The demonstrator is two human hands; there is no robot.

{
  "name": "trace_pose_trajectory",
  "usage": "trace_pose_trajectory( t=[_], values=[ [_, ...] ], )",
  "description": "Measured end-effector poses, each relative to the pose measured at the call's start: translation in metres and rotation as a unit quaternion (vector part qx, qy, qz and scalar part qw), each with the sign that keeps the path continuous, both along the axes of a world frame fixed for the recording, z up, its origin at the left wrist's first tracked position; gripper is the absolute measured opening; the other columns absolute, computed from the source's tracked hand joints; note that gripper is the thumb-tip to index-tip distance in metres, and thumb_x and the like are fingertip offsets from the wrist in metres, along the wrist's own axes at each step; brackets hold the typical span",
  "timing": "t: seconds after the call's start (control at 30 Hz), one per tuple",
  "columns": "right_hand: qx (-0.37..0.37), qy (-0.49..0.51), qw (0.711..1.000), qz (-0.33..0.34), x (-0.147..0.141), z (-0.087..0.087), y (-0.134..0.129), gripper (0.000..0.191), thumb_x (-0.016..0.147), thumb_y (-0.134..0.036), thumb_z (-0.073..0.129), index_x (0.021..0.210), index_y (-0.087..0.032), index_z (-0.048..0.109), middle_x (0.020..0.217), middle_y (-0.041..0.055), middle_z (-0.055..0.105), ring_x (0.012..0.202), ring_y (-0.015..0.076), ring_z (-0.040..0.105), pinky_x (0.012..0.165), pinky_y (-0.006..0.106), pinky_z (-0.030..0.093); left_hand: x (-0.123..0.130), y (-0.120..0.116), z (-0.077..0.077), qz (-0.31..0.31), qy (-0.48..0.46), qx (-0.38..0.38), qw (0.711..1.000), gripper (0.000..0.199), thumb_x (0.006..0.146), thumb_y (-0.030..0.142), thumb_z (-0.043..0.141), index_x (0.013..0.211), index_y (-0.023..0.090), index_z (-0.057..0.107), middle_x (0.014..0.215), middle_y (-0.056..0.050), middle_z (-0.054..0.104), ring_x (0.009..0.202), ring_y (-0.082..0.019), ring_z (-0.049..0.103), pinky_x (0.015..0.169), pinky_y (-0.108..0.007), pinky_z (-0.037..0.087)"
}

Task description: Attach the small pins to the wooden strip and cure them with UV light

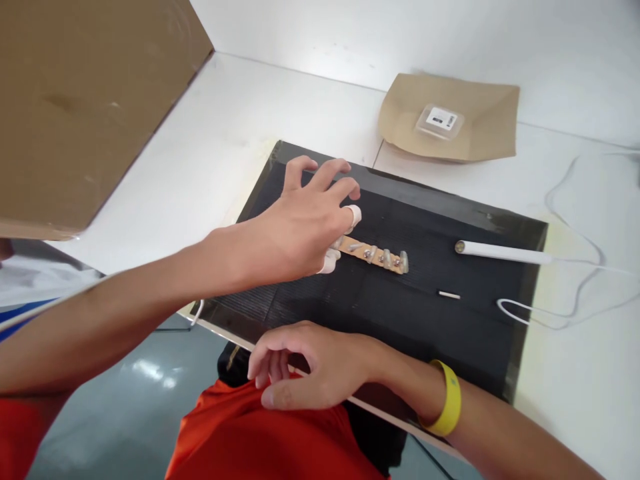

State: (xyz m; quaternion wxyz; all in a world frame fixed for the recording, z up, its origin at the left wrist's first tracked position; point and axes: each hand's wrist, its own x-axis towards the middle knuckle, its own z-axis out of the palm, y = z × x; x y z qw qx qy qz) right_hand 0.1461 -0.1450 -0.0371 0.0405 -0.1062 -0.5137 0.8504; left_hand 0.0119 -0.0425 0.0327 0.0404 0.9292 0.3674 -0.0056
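My left hand (313, 223) reaches over the black mat with white finger covers on its thumb and index finger. These two fingers lie on either side of the near-left end of a narrow tan strip (355, 249), seemingly pinching it; the exact contact is hidden. Several small, shiny greyish pieces sit along the strip, some with silvery bits. The other left fingers are bent and spread above the mat. My right hand (313, 367) rests at the table's front edge, holding nothing, its fingers loosely curled and its thumb apart. A yellow band (445, 399) circles the right wrist.
Right of the strip, a white pen-shaped tool (503, 252) with a white cord (575, 313) lies on the black mat (400, 333). A short pale rod (449, 295) is nearby. Behind, brown paper (493, 127) bears a labelled clear case (440, 123). A brown board (100, 100) stands left.
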Motion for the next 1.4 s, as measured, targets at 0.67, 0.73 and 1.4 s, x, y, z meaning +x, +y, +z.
trace_pose_trajectory(
  t=[0.67,0.73,1.4],
  values=[
    [-0.006,0.001,1.000,-0.002,0.000,0.000,-0.002,0.030,0.082,-0.040,0.078,0.101,-0.021,0.065,0.092,-0.0001,0.066,0.085,0.0127,0.063,0.082,0.027,0.052,0.014,0.004,0.005,0.000,0.107,-0.017,0.994,0.016,0.085,0.017,0.067,0.100,0.020,0.071,0.144,-0.008,0.058,0.151,-0.043,0.034,0.116,-0.068,0.033],
    [-0.007,0.000,1.000,-0.004,0.000,0.000,-0.002,0.030,0.082,-0.039,0.079,0.101,-0.021,0.065,0.092,-0.0001,0.066,0.085,0.0128,0.063,0.081,0.027,0.052,0.013,0.004,0.006,-0.001,0.102,-0.014,0.995,0.015,0.084,0.016,0.068,0.099,0.019,0.071,0.143,-0.008,0.058,0.151,-0.044,0.034,0.116,-0.070,0.033],
    [0.004,-0.005,1.000,0.006,0.000,0.002,0.001,0.032,0.081,-0.041,0.079,0.103,-0.021,0.065,0.092,0.0002,0.066,0.085,0.0132,0.063,0.081,0.028,0.051,-0.001,-0.015,0.012,0.034,0.014,0.003,0.999,0.014,0.092,0.020,0.064,0.101,0.021,0.075,0.145,-0.013,0.059,0.151,-0.041,0.034,0.117,-0.069,0.030]
  ],
)
